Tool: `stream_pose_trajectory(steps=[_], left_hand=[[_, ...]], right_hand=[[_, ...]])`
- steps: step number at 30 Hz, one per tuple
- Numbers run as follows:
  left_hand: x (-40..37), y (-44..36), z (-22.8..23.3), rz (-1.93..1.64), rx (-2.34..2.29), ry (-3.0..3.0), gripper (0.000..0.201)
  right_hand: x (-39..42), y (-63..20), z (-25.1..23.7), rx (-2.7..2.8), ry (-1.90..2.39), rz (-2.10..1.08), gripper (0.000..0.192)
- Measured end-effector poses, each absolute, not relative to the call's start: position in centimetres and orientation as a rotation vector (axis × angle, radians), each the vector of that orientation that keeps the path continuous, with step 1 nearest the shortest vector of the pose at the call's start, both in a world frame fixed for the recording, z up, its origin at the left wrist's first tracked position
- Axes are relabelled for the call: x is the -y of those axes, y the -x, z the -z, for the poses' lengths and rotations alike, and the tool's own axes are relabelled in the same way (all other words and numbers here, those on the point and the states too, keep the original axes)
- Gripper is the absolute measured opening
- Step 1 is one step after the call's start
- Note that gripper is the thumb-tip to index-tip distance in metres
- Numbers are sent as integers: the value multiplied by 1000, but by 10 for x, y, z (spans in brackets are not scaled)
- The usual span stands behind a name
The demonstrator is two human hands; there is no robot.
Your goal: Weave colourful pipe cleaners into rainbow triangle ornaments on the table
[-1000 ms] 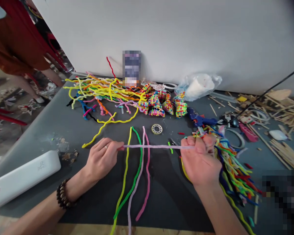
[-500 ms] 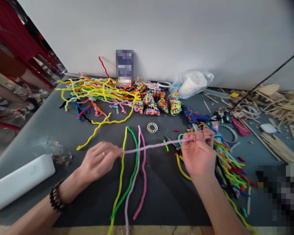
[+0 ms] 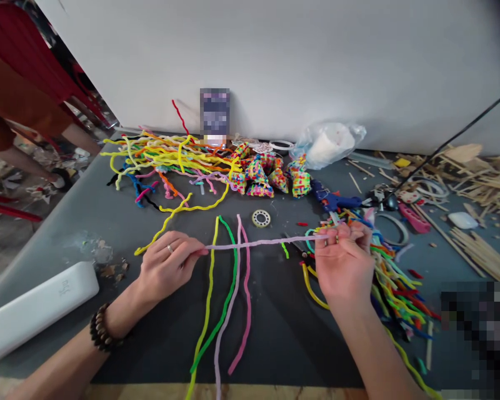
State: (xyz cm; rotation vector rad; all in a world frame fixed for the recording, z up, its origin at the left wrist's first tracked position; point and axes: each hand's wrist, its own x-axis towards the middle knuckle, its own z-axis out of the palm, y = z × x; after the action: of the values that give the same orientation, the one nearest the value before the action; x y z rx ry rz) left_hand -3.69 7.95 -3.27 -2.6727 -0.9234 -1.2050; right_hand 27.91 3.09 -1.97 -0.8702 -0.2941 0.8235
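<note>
A pale lilac pipe cleaner (image 3: 270, 242) is stretched nearly level between my hands. My left hand (image 3: 169, 264) pinches its left end; my right hand (image 3: 344, 258), palm up, grips the right end. Beneath it, running lengthwise on the dark table, lie a yellow-green pipe cleaner (image 3: 209, 300), a green pipe cleaner (image 3: 229, 303), another lilac pipe cleaner (image 3: 226, 316) and a pink pipe cleaner (image 3: 247, 300). Scissors with yellow handles (image 3: 310, 286) lie partly hidden beside my right hand, near a heap of coloured pipe cleaner pieces (image 3: 395, 289).
Behind are a pile of pipe cleaners (image 3: 162, 153), several multicoloured woven bows (image 3: 258, 178), a roll of tape (image 3: 261, 218) and a blue glue gun (image 3: 333, 197). Wooden sticks (image 3: 475, 244) lie right, a white long case (image 3: 45, 308) left. Another person's leg (image 3: 29, 161) shows beyond the table.
My left hand has risen slightly, so the held lilac pipe cleaner is closer to level. My right hand has shifted a little to the right, along with the whole view.
</note>
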Motion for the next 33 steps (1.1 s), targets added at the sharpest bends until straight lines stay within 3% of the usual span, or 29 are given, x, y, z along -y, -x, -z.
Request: stream_pose_trajectory(steps=[8,17,23,27,30,33], left_hand=[[-88,50,34,766,806,2638,18],[-80,37,33,1228,1120,2786,22],[-76,36,30,1267,1517,2710,18],[-79,39,35,1770,2001,2657,14],[-83,38,44,2347,2083,2503,10],[-87,35,51,2649,2153,2427,18]], right_hand=[[-27,-273,16,375,893,-766,30],[-28,-281,17,398,862,-761,29],[-30,-280,21,354,883,-775,31],[-29,-274,27,324,893,-838,31],[-29,-270,32,283,905,-903,30],[-29,-267,35,244,921,-930,29]])
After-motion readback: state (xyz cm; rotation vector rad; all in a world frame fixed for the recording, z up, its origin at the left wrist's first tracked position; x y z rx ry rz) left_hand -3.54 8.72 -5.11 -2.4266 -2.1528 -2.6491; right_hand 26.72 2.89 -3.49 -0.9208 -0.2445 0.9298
